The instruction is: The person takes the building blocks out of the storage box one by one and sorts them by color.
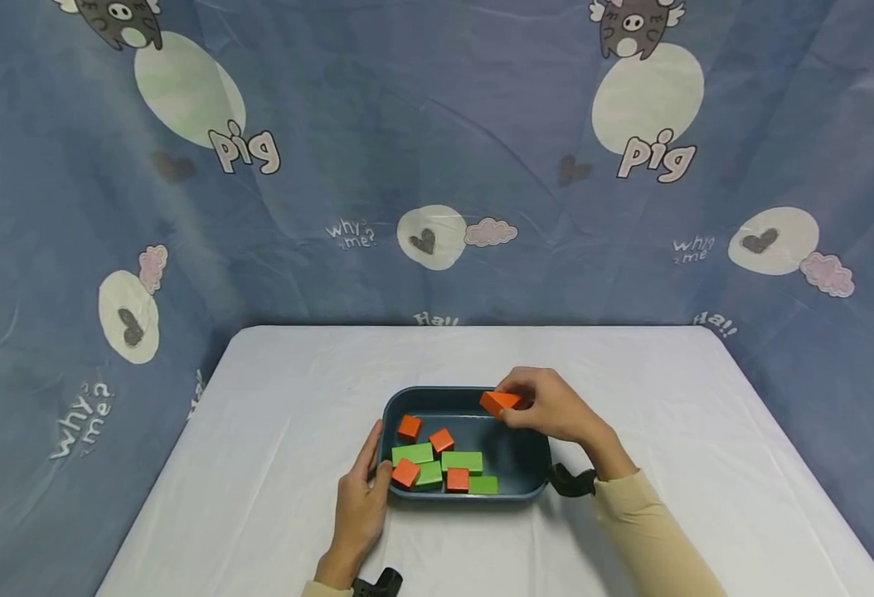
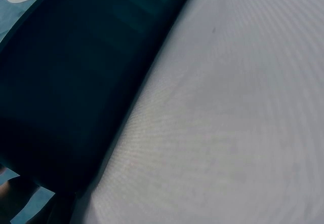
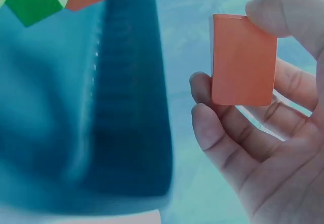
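My right hand [image 1: 552,406] pinches an orange rectangular block [image 1: 498,402] over the far right part of a dark blue-green tray [image 1: 515,452]. In the right wrist view the block [image 3: 244,62] shows one broad face, held between thumb and fingers beside the tray wall [image 3: 132,107]. My left hand [image 1: 360,506] rests against the tray's left end, fingers laid along the outside and thumb at the near left corner. Inside, green blocks [image 1: 463,462] and several orange blocks [image 1: 410,427] lie loosely, mostly on the left and along the near side. Some orange blocks sit over green ones.
A white cloth covers the table [image 1: 273,448] under the tray. Behind and at the sides hangs a blue printed curtain [image 1: 377,149] with pigs, hearts and words. A dark band [image 1: 571,481] is on the right wrist, another [image 1: 379,583] on the left.
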Motion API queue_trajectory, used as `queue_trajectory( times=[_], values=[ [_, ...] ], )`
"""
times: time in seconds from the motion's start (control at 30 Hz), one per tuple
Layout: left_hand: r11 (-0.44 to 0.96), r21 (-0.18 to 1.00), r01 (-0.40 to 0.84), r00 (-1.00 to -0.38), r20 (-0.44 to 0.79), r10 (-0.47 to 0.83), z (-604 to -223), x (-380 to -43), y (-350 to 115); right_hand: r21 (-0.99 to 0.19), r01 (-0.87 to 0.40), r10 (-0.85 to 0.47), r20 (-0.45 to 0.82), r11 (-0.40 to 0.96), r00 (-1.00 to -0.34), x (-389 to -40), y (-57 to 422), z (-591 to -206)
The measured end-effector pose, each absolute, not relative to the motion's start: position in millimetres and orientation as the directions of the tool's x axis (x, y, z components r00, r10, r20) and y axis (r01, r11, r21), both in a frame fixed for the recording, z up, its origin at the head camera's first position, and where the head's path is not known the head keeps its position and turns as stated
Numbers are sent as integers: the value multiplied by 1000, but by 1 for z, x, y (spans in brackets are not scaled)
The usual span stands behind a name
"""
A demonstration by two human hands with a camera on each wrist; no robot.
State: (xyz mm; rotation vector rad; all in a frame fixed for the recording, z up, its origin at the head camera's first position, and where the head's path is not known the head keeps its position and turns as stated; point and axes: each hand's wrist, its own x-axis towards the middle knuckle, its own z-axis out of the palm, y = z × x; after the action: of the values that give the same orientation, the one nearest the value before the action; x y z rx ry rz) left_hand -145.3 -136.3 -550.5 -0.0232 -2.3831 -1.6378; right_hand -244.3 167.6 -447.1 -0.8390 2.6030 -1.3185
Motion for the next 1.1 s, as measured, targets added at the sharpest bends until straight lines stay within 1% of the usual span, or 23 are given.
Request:
queue_trajectory(
  times=[0.27, 0.5, 0.8, 1.1],
  values=[
    [376, 913, 161, -965, 226, -135, -550, -146, -137, -746, -458, -489, 204, 483, -848, -232, 190, -444],
    [373, 917, 144, -969, 207, -135, -548, -144, -135, -781, -451, -449, 247, 432, -859, -222, 213, -446],
    [386, 911, 145, -968, 211, -135, -549, -145, -134, -817, -388, -382, 226, 426, -896, -202, 235, -454],
    [401, 909, 117, -972, 188, -143, -548, -145, -133, -820, -377, -347, 235, 430, -908, -184, 247, -466]
  ],
)
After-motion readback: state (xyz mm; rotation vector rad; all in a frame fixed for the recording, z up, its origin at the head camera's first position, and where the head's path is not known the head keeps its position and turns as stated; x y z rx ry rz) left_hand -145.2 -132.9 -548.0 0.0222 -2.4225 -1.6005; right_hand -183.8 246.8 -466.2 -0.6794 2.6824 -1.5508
